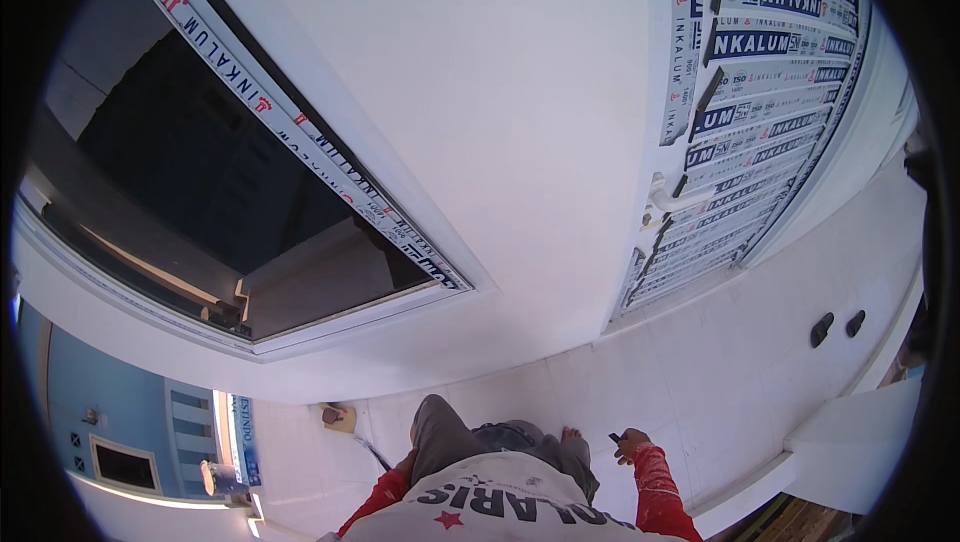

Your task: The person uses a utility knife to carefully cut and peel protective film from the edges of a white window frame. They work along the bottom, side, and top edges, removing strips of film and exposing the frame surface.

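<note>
My right hand (630,445), in a red sleeve, is out to the right of my body above the pale floor. Its fingers are closed on a small dark object (614,437) whose kind is too small to make out. Close against my bent left leg is my left hand (406,464), mostly hidden by the grey trousers and shirt, so its fingers do not show. A thin tool with a dark handle (374,452) and a lighter end slants beside it; whether the hand touches it, I cannot tell.
Ahead stands a white wall (480,142) with a dark framed window (250,192). A louvred door (740,132) covered in printed film is at right. Black sandals (822,330) lie on the floor. A board with a brownish lump (338,417) and a bucket (220,479) are at left.
</note>
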`<state>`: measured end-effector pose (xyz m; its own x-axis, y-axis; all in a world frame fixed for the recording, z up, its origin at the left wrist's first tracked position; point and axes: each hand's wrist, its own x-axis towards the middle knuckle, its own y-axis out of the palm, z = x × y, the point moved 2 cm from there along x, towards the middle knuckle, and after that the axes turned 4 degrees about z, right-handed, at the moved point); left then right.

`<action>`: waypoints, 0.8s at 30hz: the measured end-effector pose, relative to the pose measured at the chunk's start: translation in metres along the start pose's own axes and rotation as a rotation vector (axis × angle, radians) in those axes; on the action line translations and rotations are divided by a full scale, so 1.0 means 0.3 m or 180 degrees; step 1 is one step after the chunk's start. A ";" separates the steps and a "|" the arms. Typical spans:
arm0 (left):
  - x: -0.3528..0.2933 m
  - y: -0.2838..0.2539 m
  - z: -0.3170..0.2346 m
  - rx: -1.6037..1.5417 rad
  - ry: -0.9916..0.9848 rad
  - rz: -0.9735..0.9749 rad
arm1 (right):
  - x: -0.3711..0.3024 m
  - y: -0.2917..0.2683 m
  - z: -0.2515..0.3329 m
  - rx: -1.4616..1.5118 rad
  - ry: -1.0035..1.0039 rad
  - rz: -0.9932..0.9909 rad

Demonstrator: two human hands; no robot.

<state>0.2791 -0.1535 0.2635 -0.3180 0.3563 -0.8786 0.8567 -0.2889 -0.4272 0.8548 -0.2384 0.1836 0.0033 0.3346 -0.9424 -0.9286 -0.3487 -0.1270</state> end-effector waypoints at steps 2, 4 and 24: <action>-0.025 0.040 0.125 -0.0425 -0.0147 0.0008 | -0.013 -0.158 -0.163 -0.0808 0.0517 -0.0718; -0.066 0.095 0.160 -0.0797 -0.0230 0.0040 | -0.027 -0.264 -0.320 -0.0516 0.0841 -0.1440; -0.288 0.270 0.637 -0.3032 0.0086 -0.0032 | 0.060 -0.229 0.145 -0.0198 -0.0257 -0.0365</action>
<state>0.2983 -0.3776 0.2641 -0.3279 0.3788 -0.8655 0.8285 0.5555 -0.0707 0.9025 -0.1703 0.1889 0.0756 0.4438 -0.8929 -0.8991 -0.3569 -0.2536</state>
